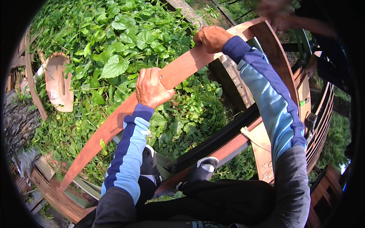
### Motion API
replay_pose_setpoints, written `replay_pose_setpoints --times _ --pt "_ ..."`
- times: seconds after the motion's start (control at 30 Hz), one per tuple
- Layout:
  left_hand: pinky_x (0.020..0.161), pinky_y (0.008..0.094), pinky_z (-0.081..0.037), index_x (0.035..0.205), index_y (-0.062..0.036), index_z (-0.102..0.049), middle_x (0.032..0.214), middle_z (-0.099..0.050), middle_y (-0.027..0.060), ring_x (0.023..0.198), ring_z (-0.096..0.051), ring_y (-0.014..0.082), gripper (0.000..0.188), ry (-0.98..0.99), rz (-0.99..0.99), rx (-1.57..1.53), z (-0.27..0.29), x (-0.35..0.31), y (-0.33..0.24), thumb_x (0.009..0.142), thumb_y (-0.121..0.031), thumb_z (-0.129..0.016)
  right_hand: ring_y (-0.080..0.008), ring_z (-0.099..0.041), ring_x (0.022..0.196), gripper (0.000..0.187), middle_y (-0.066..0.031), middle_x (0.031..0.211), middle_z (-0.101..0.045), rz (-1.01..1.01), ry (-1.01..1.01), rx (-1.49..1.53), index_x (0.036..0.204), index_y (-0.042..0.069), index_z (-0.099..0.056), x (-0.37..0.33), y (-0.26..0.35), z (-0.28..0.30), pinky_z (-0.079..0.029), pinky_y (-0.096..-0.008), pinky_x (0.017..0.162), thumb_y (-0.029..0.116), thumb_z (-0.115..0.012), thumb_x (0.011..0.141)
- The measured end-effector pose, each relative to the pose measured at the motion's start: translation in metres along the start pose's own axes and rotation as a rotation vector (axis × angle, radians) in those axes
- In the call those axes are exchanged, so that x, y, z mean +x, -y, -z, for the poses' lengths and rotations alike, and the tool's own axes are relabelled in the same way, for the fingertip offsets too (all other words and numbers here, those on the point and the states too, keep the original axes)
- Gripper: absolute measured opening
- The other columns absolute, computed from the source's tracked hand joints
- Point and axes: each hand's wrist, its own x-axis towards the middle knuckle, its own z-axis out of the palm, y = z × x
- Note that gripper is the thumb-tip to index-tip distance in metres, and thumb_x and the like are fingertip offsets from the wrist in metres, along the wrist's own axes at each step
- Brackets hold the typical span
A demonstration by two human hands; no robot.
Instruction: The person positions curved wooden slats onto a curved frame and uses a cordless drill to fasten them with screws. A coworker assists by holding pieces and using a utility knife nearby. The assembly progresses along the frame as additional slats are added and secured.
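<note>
A long reddish-brown wooden plank runs diagonally from the lower left to the upper right, with a small round metal fastener on its face. My left hand is closed around the plank's middle, fingers over the far edge and thumb along its face. Farther up, my right hand grips the same plank from above, its fingers curled over the edge and partly hidden. The plank's upper end meets a darker wooden crosspiece, and its lower end reaches another brown board.
Leafy green plants cover the ground beyond. A pale carved wooden piece lies on the left. My shoes stand near a dark rail. Another person's arm and hand are at upper right, near slatted woodwork.
</note>
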Motion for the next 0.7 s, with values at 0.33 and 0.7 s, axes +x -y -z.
replay_pose_setpoints --times 0.33,0.7 --pt "0.079 0.0436 -0.048 0.095 -0.005 -0.055 0.09 -0.057 0.0119 0.09 -0.053 0.0323 0.054 -0.009 -0.012 -0.002 -0.0002 -0.0009 0.0004 0.049 -0.022 -0.078 -0.0339 -0.065 0.091 0.032 -0.0144 0.091 -0.067 -0.053 0.046 0.1 0.099 0.016 -0.069 -0.0022 0.0018 0.0042 -0.051 -0.0461 0.077 0.002 -0.055 0.073" --pt "0.081 0.0434 -0.048 0.095 -0.0039 -0.058 0.091 -0.059 0.0131 0.09 -0.054 0.0337 0.054 -0.009 -0.002 0.027 -0.0022 -0.0031 0.0012 0.048 -0.021 -0.077 -0.0322 -0.065 0.09 0.025 -0.0099 0.089 -0.067 -0.134 0.095 0.215 0.092 0.016 -0.067 0.0008 0.0084 0.0009 -0.044 -0.0548 0.076 0.003 -0.061 0.072"
